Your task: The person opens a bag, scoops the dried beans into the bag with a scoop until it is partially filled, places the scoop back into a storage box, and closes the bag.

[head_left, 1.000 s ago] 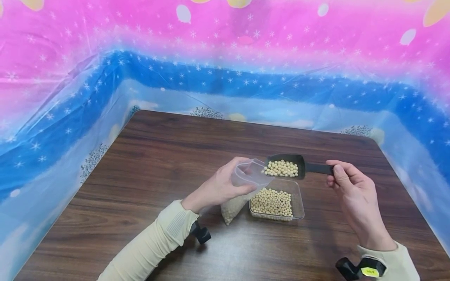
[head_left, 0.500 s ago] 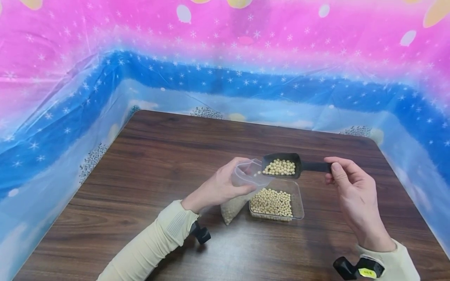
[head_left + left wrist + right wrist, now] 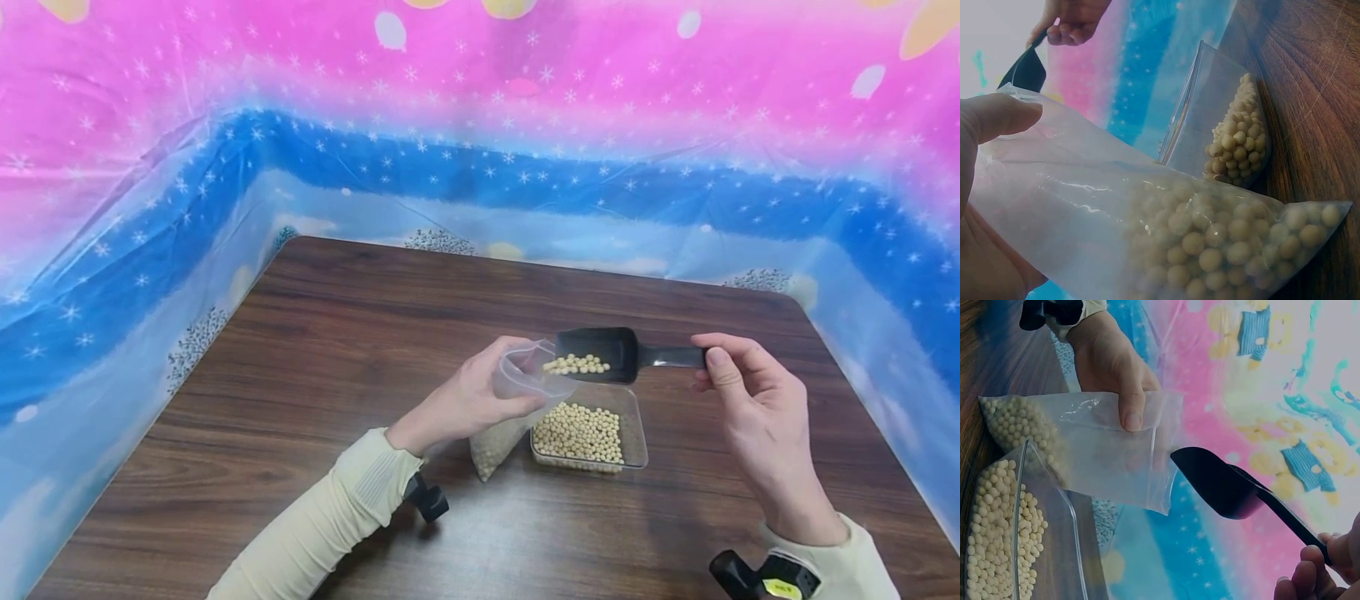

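My left hand grips a frosted plastic zip bag near its mouth and holds it spread. Soybeans fill the bag's lower part, which stands on the table. My right hand pinches the handle end of a black scoop. The scoop's front lip overlaps the bag mouth in the head view, and a small heap of soybeans lies toward that lip. In the right wrist view the scoop tilts down toward the bag opening. A clear plastic box holding soybeans stands right beside the bag.
The dark wood table reaches back to a pink and blue patterned cloth that surrounds it on the sides and back. A black camera mount sits on each wrist, such as the right one.
The scoop has shifted slightly left over the bag mouth and tipped toward it. Its heap of soybeans has shrunk as beans slid into the bag. The left hand stays in place.
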The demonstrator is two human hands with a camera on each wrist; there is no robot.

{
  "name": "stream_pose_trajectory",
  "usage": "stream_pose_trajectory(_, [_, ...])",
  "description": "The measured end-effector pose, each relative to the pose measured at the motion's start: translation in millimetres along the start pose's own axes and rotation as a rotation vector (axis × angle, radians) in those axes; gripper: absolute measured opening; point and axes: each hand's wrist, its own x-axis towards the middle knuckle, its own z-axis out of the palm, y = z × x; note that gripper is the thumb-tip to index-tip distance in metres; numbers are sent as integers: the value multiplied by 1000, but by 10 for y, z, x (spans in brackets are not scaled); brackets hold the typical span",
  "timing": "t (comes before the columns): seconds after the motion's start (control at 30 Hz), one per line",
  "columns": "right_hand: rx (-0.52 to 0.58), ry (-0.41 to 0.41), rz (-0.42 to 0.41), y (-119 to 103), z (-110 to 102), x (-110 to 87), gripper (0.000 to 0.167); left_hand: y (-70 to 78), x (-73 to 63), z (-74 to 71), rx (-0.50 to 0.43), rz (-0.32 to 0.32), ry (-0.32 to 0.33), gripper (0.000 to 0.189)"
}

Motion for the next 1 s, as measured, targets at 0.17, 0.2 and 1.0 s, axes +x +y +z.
stream_pose_trajectory(0.17, [-36, 21, -60, -58, 21, -24, 23, -3, -3, 4, 5, 1, 8, 60])
stream_pose_trajectory(0.2, [-40, 28, -75, -73, 28, -30, 22, -4, -3, 5, 8, 3, 11, 60])
stream_pose_trajectory(1.0, [-556, -61, -697, 97, 247, -92, 31, -3, -8, 10, 13, 3, 14, 61])
